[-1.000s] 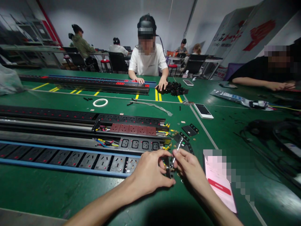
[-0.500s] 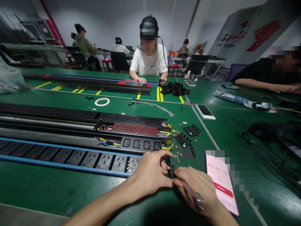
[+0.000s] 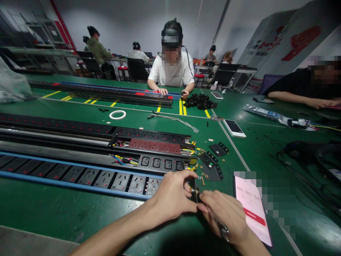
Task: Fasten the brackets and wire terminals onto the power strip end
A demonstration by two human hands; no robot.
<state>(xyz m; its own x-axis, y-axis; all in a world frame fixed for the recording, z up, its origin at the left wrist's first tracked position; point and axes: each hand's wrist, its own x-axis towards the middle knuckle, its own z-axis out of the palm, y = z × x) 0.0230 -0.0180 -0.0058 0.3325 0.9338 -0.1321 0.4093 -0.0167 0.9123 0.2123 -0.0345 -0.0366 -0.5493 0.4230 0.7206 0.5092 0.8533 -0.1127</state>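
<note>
Together, two hands, one wrench, one black plate

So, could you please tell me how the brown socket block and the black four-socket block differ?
The brown socket block has five sockets with bare slots; the black four-socket block has rounded outlines around its openings. The black four-socket block also lies nearer the camera than the brown one. Both have coloured wires at each end.

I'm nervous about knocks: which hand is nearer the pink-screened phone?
The right hand. It holds a wrench immediately left of the pink-screened phone; the left hand is farther left, holding a black plate by the end of the blue-edged socket strip.
</note>
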